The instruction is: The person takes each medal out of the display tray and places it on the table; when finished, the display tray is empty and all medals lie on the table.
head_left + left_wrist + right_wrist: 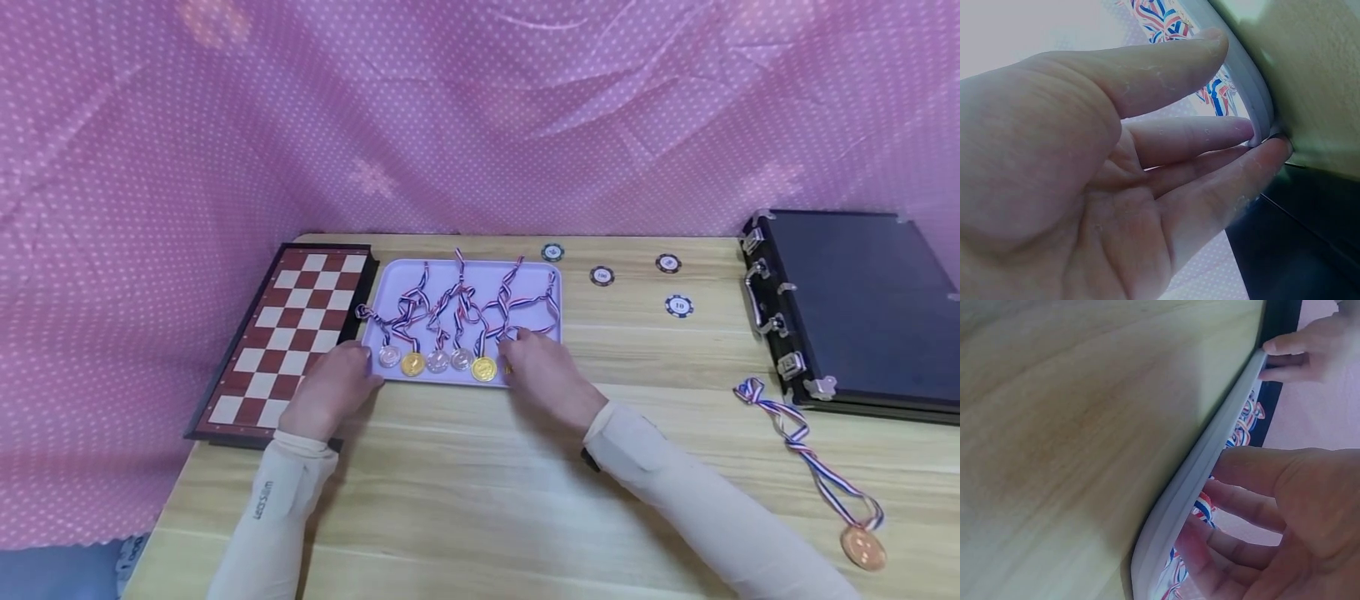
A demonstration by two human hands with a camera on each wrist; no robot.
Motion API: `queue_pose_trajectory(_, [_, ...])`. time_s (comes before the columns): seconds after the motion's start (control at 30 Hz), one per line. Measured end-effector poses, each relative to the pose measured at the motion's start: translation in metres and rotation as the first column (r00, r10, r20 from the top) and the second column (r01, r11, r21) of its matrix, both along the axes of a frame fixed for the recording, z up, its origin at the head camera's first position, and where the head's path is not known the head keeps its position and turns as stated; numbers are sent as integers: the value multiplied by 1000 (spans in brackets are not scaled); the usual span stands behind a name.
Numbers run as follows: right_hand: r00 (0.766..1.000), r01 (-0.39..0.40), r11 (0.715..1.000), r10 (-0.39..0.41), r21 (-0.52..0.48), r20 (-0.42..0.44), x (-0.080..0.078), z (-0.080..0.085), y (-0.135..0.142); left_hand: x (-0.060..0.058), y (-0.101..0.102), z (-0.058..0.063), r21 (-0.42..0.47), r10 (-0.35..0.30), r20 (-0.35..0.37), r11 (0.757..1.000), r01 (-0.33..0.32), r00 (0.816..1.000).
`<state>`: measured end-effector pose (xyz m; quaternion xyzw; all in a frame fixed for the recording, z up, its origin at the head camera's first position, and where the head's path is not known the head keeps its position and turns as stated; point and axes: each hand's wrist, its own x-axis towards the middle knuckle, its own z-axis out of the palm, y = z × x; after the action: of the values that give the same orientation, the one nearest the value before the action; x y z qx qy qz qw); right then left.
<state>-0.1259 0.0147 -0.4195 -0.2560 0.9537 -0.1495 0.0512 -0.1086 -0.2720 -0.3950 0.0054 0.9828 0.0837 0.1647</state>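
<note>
A lavender tray (pixel 465 268) holds several medals on striped red, white and blue ribbons. Silver medals (pixel 437 361) and gold medals (pixel 483 369) lie in a row along its near edge. My left hand (pixel 333 387) is at the tray's near left corner, with thumb and nearly straight fingers touching the rim (pixel 1257 94). Over the near right part of the tray, my right hand (pixel 547 375) reaches down with bent fingers. A sliver of another gold medal (pixel 508 367) shows beside these fingers. Its fingertips are hidden behind the rim in the right wrist view.
A red and white chessboard (pixel 296 325) adjoins the tray on the left. Several poker chips (pixel 678 306) lie to the right of the tray. Farther right is a black case (pixel 870 300) with metal latches. A bronze medal (pixel 863 547) with ribbon lies in front of it.
</note>
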Motion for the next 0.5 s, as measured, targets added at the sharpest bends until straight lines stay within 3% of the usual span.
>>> queue_pose_trajectory(0.27, [1000, 18, 1000, -18, -14, -6, -1, 2, 0, 0, 1, 2, -19, 22, 25, 1000, -22, 999])
queue_pose_trajectory(0.5, [987, 91, 990, -76, -105, 139, 1, 19, 15, -1, 1, 2, -22, 11, 26, 1000, -11, 1000])
